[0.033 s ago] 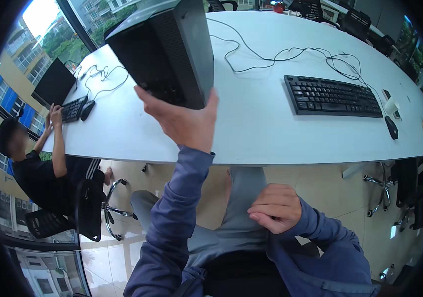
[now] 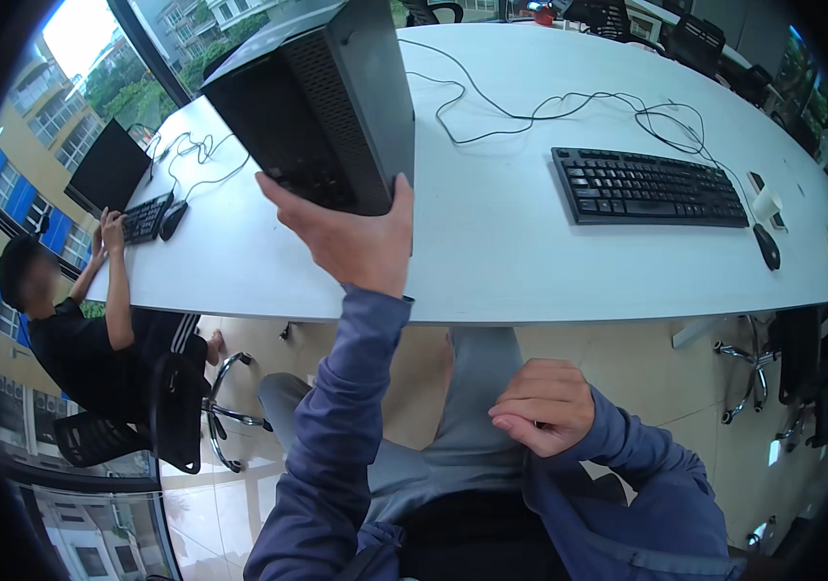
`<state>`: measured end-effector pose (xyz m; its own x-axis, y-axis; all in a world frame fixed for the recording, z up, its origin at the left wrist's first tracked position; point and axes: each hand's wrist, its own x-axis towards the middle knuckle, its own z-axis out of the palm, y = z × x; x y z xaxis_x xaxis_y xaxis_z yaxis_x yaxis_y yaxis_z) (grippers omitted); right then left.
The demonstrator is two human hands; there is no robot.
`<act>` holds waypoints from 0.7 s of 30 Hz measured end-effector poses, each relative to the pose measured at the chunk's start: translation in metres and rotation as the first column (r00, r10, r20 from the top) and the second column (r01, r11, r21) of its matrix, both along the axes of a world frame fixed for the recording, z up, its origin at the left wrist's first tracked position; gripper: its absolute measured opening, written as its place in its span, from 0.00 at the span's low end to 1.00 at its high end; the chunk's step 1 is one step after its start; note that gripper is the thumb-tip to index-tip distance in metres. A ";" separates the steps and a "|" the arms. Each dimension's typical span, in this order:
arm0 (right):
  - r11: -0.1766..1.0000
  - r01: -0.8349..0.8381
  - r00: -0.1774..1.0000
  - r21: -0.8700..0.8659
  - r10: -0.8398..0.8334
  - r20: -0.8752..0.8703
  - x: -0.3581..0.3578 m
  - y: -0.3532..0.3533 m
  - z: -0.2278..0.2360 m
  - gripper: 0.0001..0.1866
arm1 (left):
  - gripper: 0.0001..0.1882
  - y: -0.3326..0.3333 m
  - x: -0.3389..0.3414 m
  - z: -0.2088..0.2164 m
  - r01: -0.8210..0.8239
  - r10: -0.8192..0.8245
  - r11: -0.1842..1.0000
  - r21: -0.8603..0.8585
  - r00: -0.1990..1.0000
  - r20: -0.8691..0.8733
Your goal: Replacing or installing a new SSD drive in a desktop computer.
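Observation:
A black desktop computer tower (image 2: 322,116) stands at the left-centre of the white desk, its vented front facing me. My left hand (image 2: 351,232) grips its lower near end, thumb on the right side and fingers round the left; the palm side is hidden. Whether the tower's base touches the desk, I cannot tell. My right hand (image 2: 544,407) lies over my lap below the desk edge, fingers curled closed, with nothing visible in them. On the desk's right part are a black keyboard (image 2: 651,189) and a black mouse (image 2: 766,248).
Black cables (image 2: 569,102) loop across the white desk (image 2: 491,276) behind the keyboard. A white cup (image 2: 767,203) stands near the mouse. At left, a seated person (image 2: 75,320) has hands at another keyboard (image 2: 146,218), beside a monitor (image 2: 109,167) and mouse (image 2: 173,220).
The tower and my left hand have shifted slightly left. My left hand keeps its hold, and my right hand stays closed over my lap.

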<state>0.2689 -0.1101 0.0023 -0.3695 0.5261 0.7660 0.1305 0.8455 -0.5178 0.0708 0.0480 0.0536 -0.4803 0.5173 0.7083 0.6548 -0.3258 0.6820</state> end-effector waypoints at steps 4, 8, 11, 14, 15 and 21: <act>0.999 0.014 1.000 0.035 -0.015 0.027 0.033 -0.002 0.010 0.07 | 0.69 -0.001 -0.014 0.003 -0.033 0.038 0.999 0.037 0.987 -0.155; 0.994 0.015 1.000 0.108 -0.015 0.007 0.060 0.011 0.037 0.07 | 0.68 -0.009 -0.053 -0.005 0.184 -0.175 0.975 0.123 0.981 -0.082; 0.988 0.045 0.997 0.145 -0.053 0.056 0.078 0.027 0.056 0.07 | 0.69 -0.036 -0.081 -0.001 0.301 -0.302 0.953 0.027 0.949 0.091; 0.984 0.090 0.990 0.153 -0.105 0.096 0.088 0.054 0.074 0.07 | 0.68 -0.052 -0.134 -0.007 0.357 -0.356 0.934 -0.016 0.934 0.028; 0.981 0.117 0.983 0.152 -0.136 0.120 0.088 0.068 0.080 0.07 | 0.64 -0.056 -0.151 -0.008 0.396 -0.394 0.917 -0.047 0.918 0.047; 0.974 0.180 0.956 0.135 -0.206 0.207 0.073 0.155 0.106 0.02 | 0.48 -0.052 -0.222 0.001 0.511 -0.497 0.851 -0.125 0.859 0.125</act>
